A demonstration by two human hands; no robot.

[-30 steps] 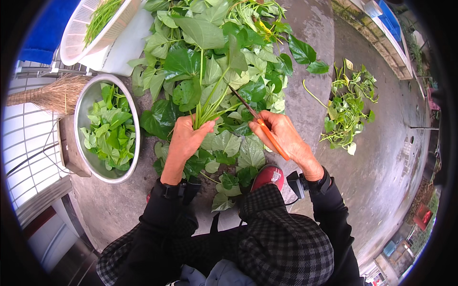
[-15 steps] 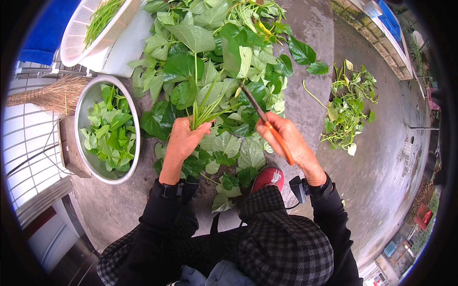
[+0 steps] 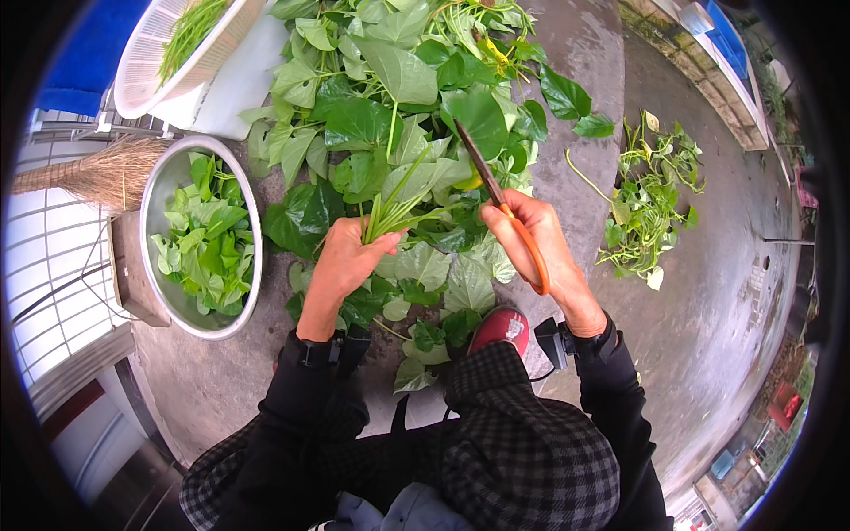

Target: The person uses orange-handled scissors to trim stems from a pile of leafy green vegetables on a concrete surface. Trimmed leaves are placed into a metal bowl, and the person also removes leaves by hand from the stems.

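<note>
green stems [image 3: 388, 219] jut from left hand [image 3: 347, 257]; scissors [image 3: 486, 176] (orange-handled) in right hand [image 3: 554, 248]

Dark grey along the slim metal scissors [image 3: 485, 174], bright orange around their looped handles [image 3: 537, 258]. Pale yellowish green through the bunch of slender stems [image 3: 388, 219]; deep glossy green mixed with dull grey-green across the heap of broad heart-shaped leaves [image 3: 394, 73]. Silver on the round metal bowl [image 3: 173, 298], fresh mid-green on the small leaves [image 3: 208, 234] inside. White on the slotted plastic basket [image 3: 142, 71], straw-brown on the bristle broom [image 3: 115, 173], vivid blue on the broad sheet [image 3: 88, 53]. Black-and-grey check over the cloth garment [image 3: 531, 442], plain black down the long sleeves [image 3: 611, 398], red with white marking on the rounded shoe [image 3: 498, 329].
</note>
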